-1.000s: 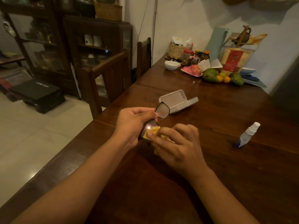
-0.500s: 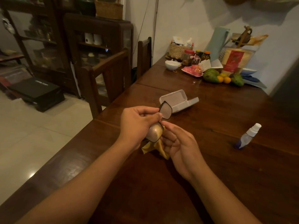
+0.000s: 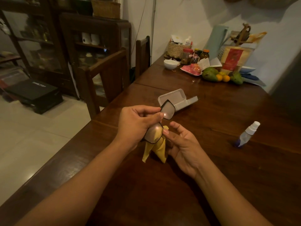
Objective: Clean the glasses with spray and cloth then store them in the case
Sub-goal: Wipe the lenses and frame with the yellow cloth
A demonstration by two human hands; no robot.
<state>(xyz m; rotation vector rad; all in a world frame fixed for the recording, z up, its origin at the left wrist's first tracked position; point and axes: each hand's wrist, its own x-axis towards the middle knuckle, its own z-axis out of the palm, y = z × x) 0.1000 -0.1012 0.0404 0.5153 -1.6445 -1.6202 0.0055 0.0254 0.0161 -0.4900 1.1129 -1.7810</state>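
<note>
Fingers (image 3: 144, 111) of left hand (image 3: 135, 126) pinch glasses (image 3: 168, 110); right hand (image 3: 184, 147) pinches cloth (image 3: 158, 150) against lens below them. Wiping step; lens beyond them probably next.

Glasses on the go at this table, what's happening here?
A person is cleaning glasses. The left hand grips them by the frame, while the right hand pinches a yellow cloth against the lower lens. The case lies open on the table just beyond, and the spray bottle sits untouched off to the right.
</note>
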